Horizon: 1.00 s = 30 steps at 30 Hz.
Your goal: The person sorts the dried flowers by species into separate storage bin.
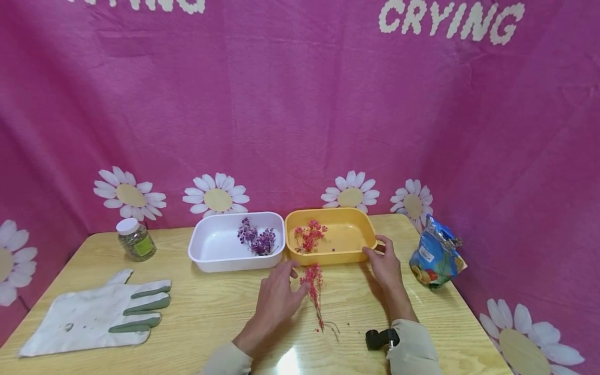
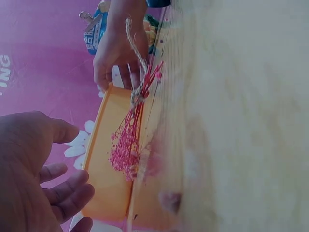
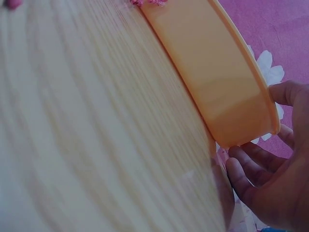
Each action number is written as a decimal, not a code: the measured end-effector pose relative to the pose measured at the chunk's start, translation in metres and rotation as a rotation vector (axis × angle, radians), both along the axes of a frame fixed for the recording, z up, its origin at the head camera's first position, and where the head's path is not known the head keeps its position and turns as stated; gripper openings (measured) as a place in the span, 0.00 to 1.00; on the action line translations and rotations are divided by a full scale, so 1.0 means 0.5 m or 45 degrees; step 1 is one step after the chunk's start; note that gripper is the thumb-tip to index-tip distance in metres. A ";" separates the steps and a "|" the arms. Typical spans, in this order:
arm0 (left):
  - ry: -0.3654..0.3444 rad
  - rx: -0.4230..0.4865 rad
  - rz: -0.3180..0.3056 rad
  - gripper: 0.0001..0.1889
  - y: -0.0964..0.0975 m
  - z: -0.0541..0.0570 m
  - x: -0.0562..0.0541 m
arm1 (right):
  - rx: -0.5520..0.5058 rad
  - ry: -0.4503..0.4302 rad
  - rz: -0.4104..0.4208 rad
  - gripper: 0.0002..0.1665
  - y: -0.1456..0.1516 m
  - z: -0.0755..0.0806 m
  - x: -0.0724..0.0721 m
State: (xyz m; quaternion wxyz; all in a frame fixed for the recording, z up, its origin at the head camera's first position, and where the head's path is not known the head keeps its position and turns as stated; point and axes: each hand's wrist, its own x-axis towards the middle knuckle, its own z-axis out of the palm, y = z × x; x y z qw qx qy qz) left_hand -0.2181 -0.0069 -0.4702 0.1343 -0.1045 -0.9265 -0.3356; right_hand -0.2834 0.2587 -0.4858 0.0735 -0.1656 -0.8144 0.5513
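At the right front corner of a yellow plastic bin, my right hand holds the rim. In the right wrist view the thumb lies on the rim and the other fingers curl under the bin's end. My left hand hovers with fingers loosely bent, beside a tied bunch of pink dried flowers on the table in front of the bin. The left wrist view shows twine round the bunch's stems and a gap between it and that hand. More pink flowers lie inside the yellow bin.
A white bin with purple dried flowers stands left of the yellow one. Farther left are a lidded jar and a work glove. A blue snack bag stands at the right edge. Small pink bits dot the table.
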 end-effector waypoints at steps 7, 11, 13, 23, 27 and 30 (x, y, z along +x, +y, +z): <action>-0.172 -0.031 -0.036 0.24 0.012 -0.007 0.010 | 0.007 -0.012 -0.011 0.35 0.001 -0.002 0.002; -0.235 -0.097 -0.057 0.26 0.019 -0.013 0.016 | 0.012 -0.023 -0.005 0.35 0.003 -0.004 0.001; -0.253 -0.136 -0.076 0.25 0.023 -0.016 0.021 | 0.009 -0.026 -0.007 0.35 0.003 -0.004 0.001; -0.288 -0.221 -0.117 0.27 0.043 -0.025 0.033 | 0.002 -0.038 0.014 0.36 0.001 0.001 0.005; -0.293 -0.227 -0.115 0.28 0.045 -0.026 0.033 | 0.019 -0.020 0.016 0.36 0.002 0.004 0.005; -0.291 -0.230 -0.114 0.28 0.046 -0.028 0.032 | 0.027 -0.002 0.012 0.35 0.002 0.003 0.003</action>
